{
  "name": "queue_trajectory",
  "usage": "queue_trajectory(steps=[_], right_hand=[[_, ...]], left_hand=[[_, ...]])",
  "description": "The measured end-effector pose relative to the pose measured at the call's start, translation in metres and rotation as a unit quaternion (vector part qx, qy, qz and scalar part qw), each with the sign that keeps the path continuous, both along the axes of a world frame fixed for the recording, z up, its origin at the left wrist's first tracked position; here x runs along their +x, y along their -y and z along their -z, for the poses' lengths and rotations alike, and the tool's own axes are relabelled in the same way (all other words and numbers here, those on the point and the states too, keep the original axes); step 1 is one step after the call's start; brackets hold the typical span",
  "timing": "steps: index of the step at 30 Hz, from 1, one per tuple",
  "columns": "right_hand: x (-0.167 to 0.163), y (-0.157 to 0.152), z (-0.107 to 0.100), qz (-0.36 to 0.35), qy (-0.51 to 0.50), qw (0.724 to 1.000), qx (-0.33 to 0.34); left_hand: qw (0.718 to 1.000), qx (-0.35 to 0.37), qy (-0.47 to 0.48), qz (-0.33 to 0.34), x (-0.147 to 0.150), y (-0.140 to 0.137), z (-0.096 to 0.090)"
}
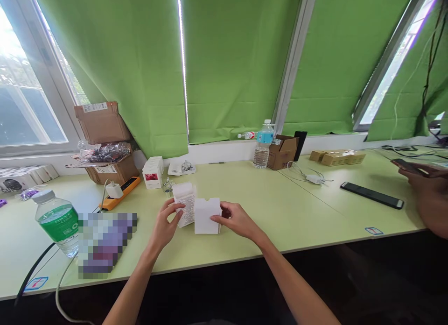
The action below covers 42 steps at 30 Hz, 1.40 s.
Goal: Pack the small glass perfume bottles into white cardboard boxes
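Observation:
My left hand pinches a white box with printed text on its face and its top flap raised. Just to the right, my right hand grips a plain white sleeve with a notch in its upper edge, thumb on the front and fingers at the side. The two pieces are side by side above the table's front part, close together. Behind the printed box, a small bundle of thin wire lies on the table. Whether anything is inside either piece is hidden.
Left of my hands are a green-labelled bottle, a pixelated item and an orange power strip. Small white boxes stand behind. To the right are a blue-labelled bottle, a carton, a charger, a phone and another person's hand.

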State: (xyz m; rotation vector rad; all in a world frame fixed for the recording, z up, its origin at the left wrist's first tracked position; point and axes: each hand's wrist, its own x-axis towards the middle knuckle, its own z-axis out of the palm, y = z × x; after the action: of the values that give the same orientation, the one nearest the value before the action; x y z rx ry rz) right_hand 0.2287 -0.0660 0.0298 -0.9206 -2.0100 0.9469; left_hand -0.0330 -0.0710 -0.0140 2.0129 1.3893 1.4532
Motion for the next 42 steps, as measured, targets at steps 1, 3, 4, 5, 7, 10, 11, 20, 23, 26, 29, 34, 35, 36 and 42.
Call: queue_trajectory(steps=[1, 3, 4, 5, 7, 10, 11, 20, 23, 26, 29, 34, 35, 36, 42], right_hand=[[0.002, 0.000, -0.002, 0.004, -0.010, 1.000, -0.003], [0.007, 0.000, -0.006, 0.013, -0.032, 0.999, -0.008], [0.009, 0.000, -0.008, 0.021, -0.045, 0.999, -0.009], [0.011, 0.000, -0.011, 0.031, -0.058, 0.998, -0.009], [0.015, 0.001, -0.016, 0.051, -0.089, 0.995, -0.006], [0.020, 0.004, -0.023, 0.073, -0.145, 0.987, -0.002], [0.021, 0.005, -0.025, 0.079, -0.164, 0.983, 0.000], [0.016, 0.015, -0.033, 0.085, -0.253, 0.964, -0.008], [0.013, 0.015, -0.033, 0.076, -0.262, 0.962, -0.012], [0.013, 0.012, -0.030, 0.072, -0.255, 0.964, -0.009], [0.014, 0.009, -0.027, 0.081, -0.238, 0.968, 0.001], [0.016, 0.007, -0.026, 0.091, -0.201, 0.975, 0.016], [0.017, 0.008, -0.027, 0.093, -0.195, 0.976, 0.020], [0.017, 0.008, -0.028, 0.095, -0.189, 0.977, 0.025], [0.019, 0.011, -0.031, 0.094, -0.174, 0.979, 0.038]], left_hand=[[1.000, 0.002, -0.003, 0.006, 0.001, 0.001, 0.000], [1.000, 0.004, -0.013, 0.012, 0.004, 0.004, -0.001], [1.000, 0.004, -0.018, 0.017, 0.006, 0.005, -0.002], [1.000, 0.002, -0.021, 0.023, 0.008, 0.007, -0.003], [0.999, -0.002, -0.021, 0.045, 0.013, 0.012, -0.007], [0.997, -0.007, -0.010, 0.080, 0.021, 0.019, -0.011], [0.996, -0.011, -0.007, 0.088, 0.024, 0.021, -0.011], [0.995, -0.008, -0.033, 0.099, 0.040, 0.028, -0.003], [0.994, -0.006, -0.047, 0.097, 0.041, 0.029, -0.003], [0.994, 0.004, -0.053, 0.095, 0.043, 0.029, -0.002], [0.994, 0.009, -0.061, 0.091, 0.043, 0.030, -0.001], [0.994, 0.016, -0.073, 0.081, 0.042, 0.030, 0.000], [0.994, 0.018, -0.075, 0.079, 0.042, 0.029, 0.000], [0.994, 0.017, -0.076, 0.076, 0.042, 0.029, 0.001], [0.996, -0.011, -0.059, 0.063, 0.042, 0.029, 0.003]])
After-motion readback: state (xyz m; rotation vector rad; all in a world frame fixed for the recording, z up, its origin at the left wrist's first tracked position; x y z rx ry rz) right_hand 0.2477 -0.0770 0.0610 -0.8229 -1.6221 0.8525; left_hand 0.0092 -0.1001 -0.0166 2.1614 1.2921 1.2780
